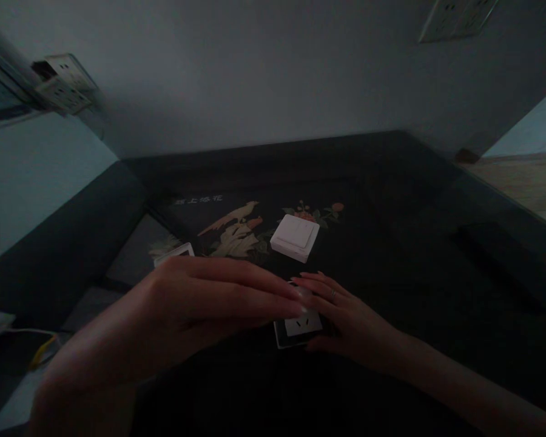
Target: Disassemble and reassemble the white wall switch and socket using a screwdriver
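Observation:
A square socket with a white centre and a dark surround (304, 324) lies on the dark table below my hands. My left hand (218, 297) reaches over it from the left, fingers pressed together, the tips at a small whitish rounded piece on the socket's upper part. From the right, my right hand (339, 309), with a ring on one finger, is wrapped round the socket's right and far edges. Just beyond lies a white square switch box (295, 237). Partly hidden behind my left hand is a white-edged frame (186, 249).
The dark tabletop (404, 255) carries a bird-and-flower picture (236, 227). Wall sockets are at the upper left (68, 82) and upper right (457, 18). A white cable (31, 331) with a yellow part runs at the lower left. A dark flat object (495, 255) lies right.

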`<state>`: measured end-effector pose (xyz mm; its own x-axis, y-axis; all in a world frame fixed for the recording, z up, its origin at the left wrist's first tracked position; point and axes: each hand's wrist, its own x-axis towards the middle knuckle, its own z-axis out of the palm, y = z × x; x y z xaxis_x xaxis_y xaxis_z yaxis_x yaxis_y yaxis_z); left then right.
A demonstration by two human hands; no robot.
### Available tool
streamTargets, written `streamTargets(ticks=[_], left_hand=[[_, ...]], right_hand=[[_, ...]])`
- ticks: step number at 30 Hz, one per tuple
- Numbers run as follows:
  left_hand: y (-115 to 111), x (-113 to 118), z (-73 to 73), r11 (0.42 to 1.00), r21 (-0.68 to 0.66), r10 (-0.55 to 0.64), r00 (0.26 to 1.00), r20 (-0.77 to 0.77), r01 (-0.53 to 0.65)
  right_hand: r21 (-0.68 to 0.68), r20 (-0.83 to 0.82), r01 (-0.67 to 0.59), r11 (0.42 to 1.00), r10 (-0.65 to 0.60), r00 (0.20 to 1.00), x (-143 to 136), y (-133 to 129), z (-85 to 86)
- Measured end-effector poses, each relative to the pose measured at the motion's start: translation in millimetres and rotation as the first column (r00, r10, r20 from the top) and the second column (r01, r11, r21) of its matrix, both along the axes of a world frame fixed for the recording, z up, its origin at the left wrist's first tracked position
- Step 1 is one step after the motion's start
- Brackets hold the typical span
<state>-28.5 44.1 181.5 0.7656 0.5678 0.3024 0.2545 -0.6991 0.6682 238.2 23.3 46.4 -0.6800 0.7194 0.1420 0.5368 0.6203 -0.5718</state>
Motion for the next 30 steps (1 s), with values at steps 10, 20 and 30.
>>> streamTargets(ticks=[10, 20, 30], left_hand=[[2.7, 27.9, -33.5, 0.920, 0.259, 0.250, 0.950, 0.186, -0.293], [6.0, 9.8, -17.5, 0.998, -0.061, 0.013, 1.000, 0.025, -0.011], [5.0, 15.6, -23.8, 0.953, 0.274, 0.111, 0.990, 0.088, -0.132]], right_hand=[[0.063, 0.010, -0.010, 0.998, 0.010, 1.000, 0.1, -3.4, -15.7], [0.073, 0.029, -0.004, 0.997, 0.002, 1.000, 1.7, -5.2, -17.8], [0.169, 0.001, -0.026, 0.985, 0.026, 1.000, 2.7, -5.0, -27.0]])
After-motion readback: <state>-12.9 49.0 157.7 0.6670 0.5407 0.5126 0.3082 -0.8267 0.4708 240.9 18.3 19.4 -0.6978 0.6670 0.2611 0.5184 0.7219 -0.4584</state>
